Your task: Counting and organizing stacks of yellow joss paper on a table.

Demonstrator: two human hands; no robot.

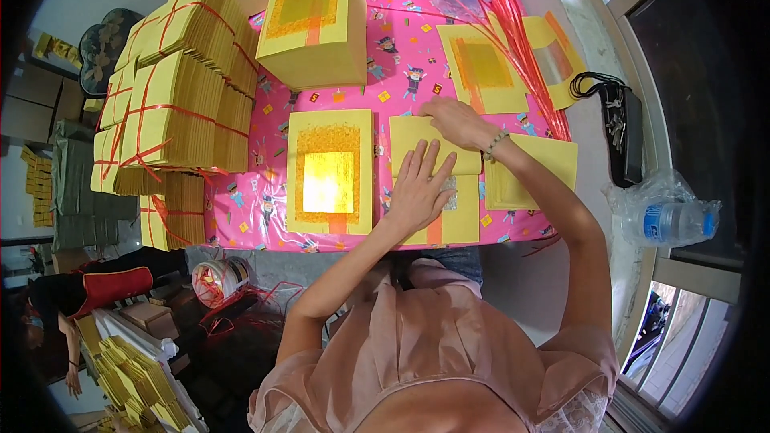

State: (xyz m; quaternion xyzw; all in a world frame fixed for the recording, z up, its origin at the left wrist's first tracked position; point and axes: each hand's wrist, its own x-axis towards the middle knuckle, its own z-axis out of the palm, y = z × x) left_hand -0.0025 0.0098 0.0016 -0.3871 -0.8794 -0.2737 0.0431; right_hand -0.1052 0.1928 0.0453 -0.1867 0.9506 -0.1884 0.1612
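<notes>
On the pink printed tablecloth, a yellow paper sheet lies in front of me. Its upper part is folded over toward me, leaving part of a silvery patch and an orange stripe showing. My left hand rests flat on it, fingers spread across the fold's lower edge. Along the fold's upper edge lies my right hand, fingers stretched out to the left. Just left is a pile of yellow paper with a shiny gold square on top. Folded yellow paper lies under my right forearm.
Tied bundles of yellow paper are stacked left, beside a tall paper block. Red plastic strings trail over more sheets. On the right ledge are a black case and bottle. Another person is lower left.
</notes>
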